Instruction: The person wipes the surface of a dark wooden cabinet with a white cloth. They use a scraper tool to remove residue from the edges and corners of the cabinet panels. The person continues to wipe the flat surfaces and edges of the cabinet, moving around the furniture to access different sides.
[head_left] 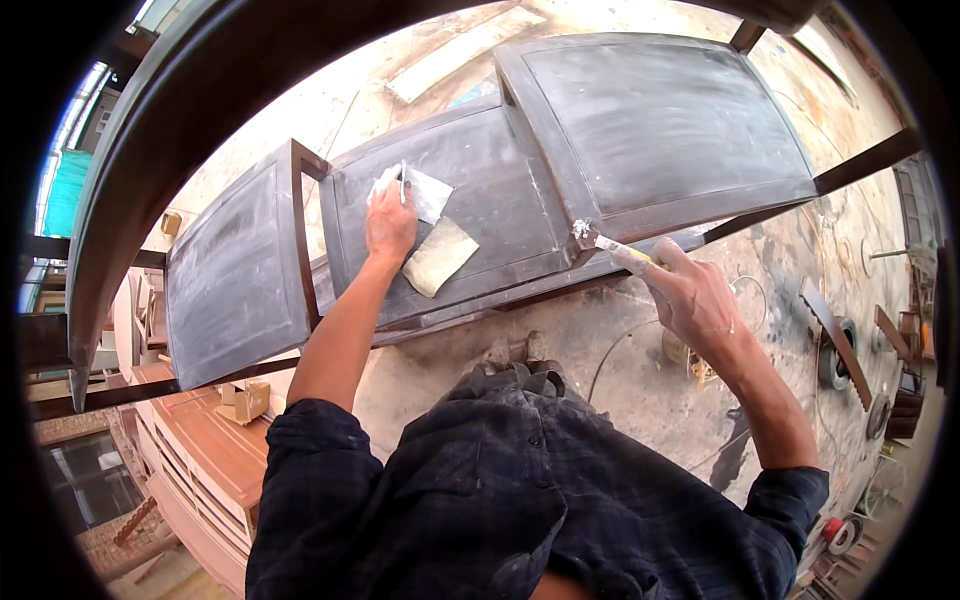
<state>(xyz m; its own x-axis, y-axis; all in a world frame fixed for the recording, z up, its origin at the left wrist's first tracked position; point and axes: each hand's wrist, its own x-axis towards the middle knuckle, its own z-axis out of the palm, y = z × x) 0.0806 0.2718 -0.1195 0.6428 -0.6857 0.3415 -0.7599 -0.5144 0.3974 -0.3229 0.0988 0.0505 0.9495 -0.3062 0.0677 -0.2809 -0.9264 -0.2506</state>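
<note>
A dark wooden piece of furniture (556, 180) with framed, stepped panels stands before me. My left hand (391, 222) rests on its lower middle panel (480, 150), fingers closed on a white sheet (430, 195) that looks like folded paper. A cream sheet (441, 257), perhaps sandpaper, lies on the same panel near the wrist. My right hand (693, 300) grips a putty knife (622, 250) with a partly yellow handle. White paste (584, 232) covers its tip, which is at the front corner of the raised right panel (670, 120). Pale dust marks both hands.
A lower side panel (238, 280) is at left, and a dark curved rail (130, 170) arches overhead. Brown slatted furniture (205, 440) with a small cardboard box (243, 402) stands lower left. A dark plank (838, 340) and tyre (838, 355) are at right. A cable (605, 365) crosses the floor.
</note>
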